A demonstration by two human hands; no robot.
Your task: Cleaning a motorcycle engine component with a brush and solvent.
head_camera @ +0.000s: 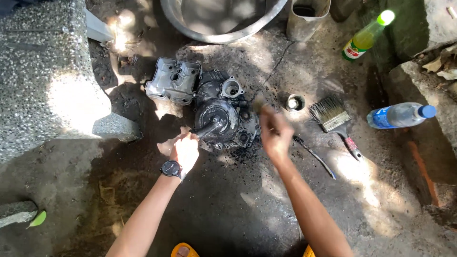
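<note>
A black, greasy engine cover [223, 121] lies on the dirty ground, with a short black pipe sticking out toward me. My left hand [184, 151], with a black watch on the wrist, grips the end of that pipe. My right hand [275, 134] hovers blurred over the cover's right edge and holds a small brush whose bristles show faintly near its fingertips. A grey metal cylinder head cover [172, 80] lies touching the black cover's upper left.
A wide paintbrush [333, 119] and a thin dark tool [315, 156] lie right of my right hand, near a small round cup [295, 102]. Two plastic bottles [400, 115] [365, 37], a metal basin [223, 19], a metal can [307, 19] and a stone bench [45, 76] surround the spot.
</note>
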